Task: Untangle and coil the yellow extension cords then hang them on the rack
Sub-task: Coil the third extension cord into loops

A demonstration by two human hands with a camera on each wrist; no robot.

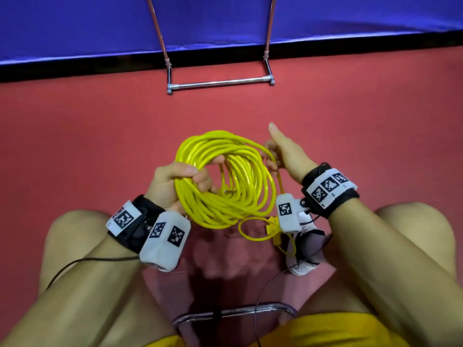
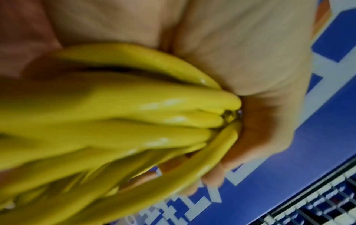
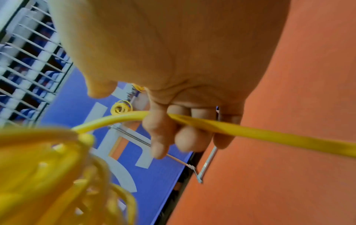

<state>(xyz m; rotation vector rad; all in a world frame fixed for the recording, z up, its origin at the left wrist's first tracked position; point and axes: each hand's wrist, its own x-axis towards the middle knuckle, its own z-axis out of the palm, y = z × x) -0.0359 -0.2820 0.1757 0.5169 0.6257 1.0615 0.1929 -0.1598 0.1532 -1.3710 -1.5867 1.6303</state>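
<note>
Red floor point(image 1: 100, 136) open; hands grip yellow cord coil point(image 1: 225, 181).

A sports hall: red floor point(image 1: 100, 136), blue padded barrier point(image 1: 75, 26).

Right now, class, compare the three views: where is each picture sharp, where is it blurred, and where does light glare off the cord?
Head view: sharp on the yellow coil and both hands, left hand, right hand; straight edges bow. Left wrist view: blurred, the coil smeared at the left, white glints on its strands. Right wrist view: fingers fairly clear, the near coil out of focus.
</note>
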